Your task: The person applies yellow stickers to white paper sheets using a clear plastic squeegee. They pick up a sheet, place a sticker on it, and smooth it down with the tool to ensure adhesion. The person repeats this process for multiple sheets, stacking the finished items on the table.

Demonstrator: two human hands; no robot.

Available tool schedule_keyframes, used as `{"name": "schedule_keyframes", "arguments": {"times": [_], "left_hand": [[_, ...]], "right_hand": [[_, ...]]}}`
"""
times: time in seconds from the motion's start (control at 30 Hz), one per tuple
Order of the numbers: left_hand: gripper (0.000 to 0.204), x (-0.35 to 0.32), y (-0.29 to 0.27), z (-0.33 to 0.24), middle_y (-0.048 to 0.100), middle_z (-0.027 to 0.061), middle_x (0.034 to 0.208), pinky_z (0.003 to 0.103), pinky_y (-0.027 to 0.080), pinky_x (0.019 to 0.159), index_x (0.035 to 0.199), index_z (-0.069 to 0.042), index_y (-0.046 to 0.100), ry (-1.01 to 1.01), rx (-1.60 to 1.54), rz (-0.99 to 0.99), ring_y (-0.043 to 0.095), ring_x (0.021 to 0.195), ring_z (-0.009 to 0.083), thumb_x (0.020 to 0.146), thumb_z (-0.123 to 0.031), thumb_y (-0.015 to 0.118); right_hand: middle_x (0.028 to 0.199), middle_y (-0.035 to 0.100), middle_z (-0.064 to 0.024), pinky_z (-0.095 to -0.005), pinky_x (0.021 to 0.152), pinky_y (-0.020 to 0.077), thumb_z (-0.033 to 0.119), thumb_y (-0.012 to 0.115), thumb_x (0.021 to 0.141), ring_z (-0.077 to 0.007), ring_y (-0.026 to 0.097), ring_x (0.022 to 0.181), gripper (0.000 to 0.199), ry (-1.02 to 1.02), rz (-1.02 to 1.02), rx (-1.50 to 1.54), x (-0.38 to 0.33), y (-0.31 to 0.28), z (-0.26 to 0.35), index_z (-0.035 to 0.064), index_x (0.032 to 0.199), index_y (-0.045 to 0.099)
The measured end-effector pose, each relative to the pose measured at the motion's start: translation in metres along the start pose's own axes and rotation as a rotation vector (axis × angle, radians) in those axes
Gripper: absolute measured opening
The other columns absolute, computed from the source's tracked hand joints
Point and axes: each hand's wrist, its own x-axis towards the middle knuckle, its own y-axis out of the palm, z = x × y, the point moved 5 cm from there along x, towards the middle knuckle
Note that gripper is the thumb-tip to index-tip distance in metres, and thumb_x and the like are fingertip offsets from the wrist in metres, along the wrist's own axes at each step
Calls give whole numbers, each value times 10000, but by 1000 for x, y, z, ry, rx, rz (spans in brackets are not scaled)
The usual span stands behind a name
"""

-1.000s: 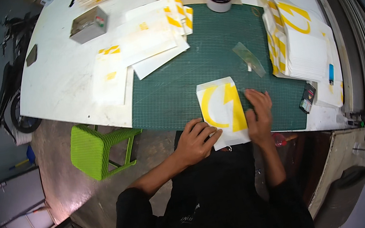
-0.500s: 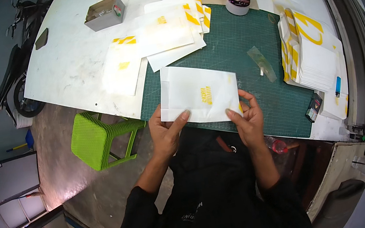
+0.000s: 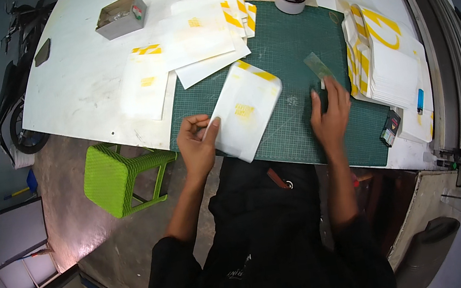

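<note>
— What does the left hand (image 3: 195, 144) hold?
— A white envelope (image 3: 234, 128), pinched at its left edge, thumb on the upper face; it slants over the near part of the green cutting mat (image 3: 296, 136).
— And the right hand (image 3: 331, 113)?
— Its fingers, loosely extended, reach the near end of a clear strip (image 3: 315, 63), left of the envelope stack (image 3: 391, 73); whether they grip it, I cannot tell.

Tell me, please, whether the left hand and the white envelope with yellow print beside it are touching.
Touching. The head view shows the left hand with its thumb lying over the left edge of the white envelope.
</note>
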Motion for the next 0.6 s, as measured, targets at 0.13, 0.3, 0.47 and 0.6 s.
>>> {"name": "schedule_keyframes", "arguments": {"times": [0.13, 0.3, 0.47, 0.6], "left_hand": [[270, -18, 24, -29, 705, 154, 1125, 391, 544, 939, 1135, -5, 672, 249, 541, 125, 677, 1032, 241, 900, -60, 793], [409, -5, 49, -39, 574, 155, 1497, 549, 381, 1185, 1323, -84, 676, 785, 893, 494, 475, 1435, 398, 919, -97, 740], [495, 25, 95, -23, 464, 135, 1618, 577, 257, 1262, 1486, -105, 560, 826, 1076, 676, 352, 1540, 378, 1010, -218, 637], [558, 43, 103, -13, 425, 152, 1641, 579, 227, 1272, 1540, -43, 471, 766, 998, 759, 322, 1556, 370, 1039, -255, 594]], "right_hand": [[1489, 526, -271, -590, 1116, 385, 188, 656, 1012, -461, 504, 1358, 440, -63, 107, -336, 6, 16, -41, 1, 1405, 591], [1223, 611, -207, -575, 949, 449, 147, 718, 942, -414, 586, 1121, 480, 114, 84, -155, 3, 10, -42, 6, 1388, 608], [1018, 644, -152, -519, 965, 438, 56, 717, 897, -366, 622, 1008, 370, 308, 276, 113, 20, 11, -54, 36, 1265, 684], [1031, 674, -122, -493, 984, 455, -36, 676, 861, -299, 648, 1021, 323, -208, 167, 114, 21, 8, 9, 67, 1162, 732]]}}
